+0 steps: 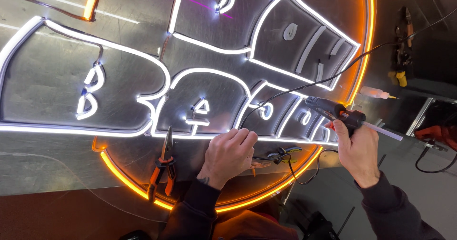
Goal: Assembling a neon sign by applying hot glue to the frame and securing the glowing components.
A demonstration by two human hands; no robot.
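A black glue gun sits in the right hand, right of the middle of the frame. The fingers are wrapped tight around its handle. A white glue stick pokes out of the back of the gun toward the right. The tip of the gun points left at the glowing white light strip. A thin black cord runs from the gun up to the upper right corner.

The left hand is in the lower middle of the frame. It is curled into a loose fist and its knuckles press down on the white strip along the bottom of the sign. It holds nothing that can be seen.

Both hands work on a big round sign with a shiny grey metal face. It fills most of the frame. White strips make fat shapes on it, and an orange glowing strip runs around its edge.

Orange-handled pliers lie on the sign just left of the left hand. A smaller tool with yellow-green handles lies between the two hands. A small white bottle with a pointy tip lies off the sign at the right. More tools with yellow handles lie in the dark at the upper right.
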